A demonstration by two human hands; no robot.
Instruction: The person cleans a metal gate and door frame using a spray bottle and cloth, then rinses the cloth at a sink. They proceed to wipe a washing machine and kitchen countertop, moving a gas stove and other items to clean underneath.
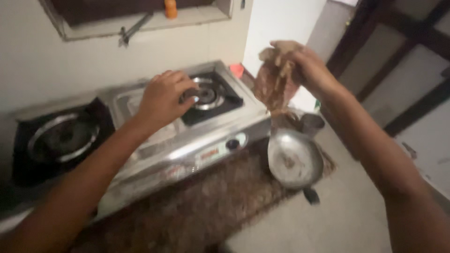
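Note:
My left hand [162,98] rests on the steel gas stove [187,145], fingers curled at the round burner [205,94] on its right side; whether it grips the burner part is unclear. My right hand [307,65] is raised to the right of the stove and holds a crumpled brownish cloth [274,79] that hangs down above a metal pan [295,159].
A second burner ring [61,136] sits on the stove's left. The stove has a black knob [232,144]. A steel cup [311,124] stands behind the pan on the brown stone counter [206,206]. A wall niche holds an orange container [171,8]. The counter edge drops to the floor at right.

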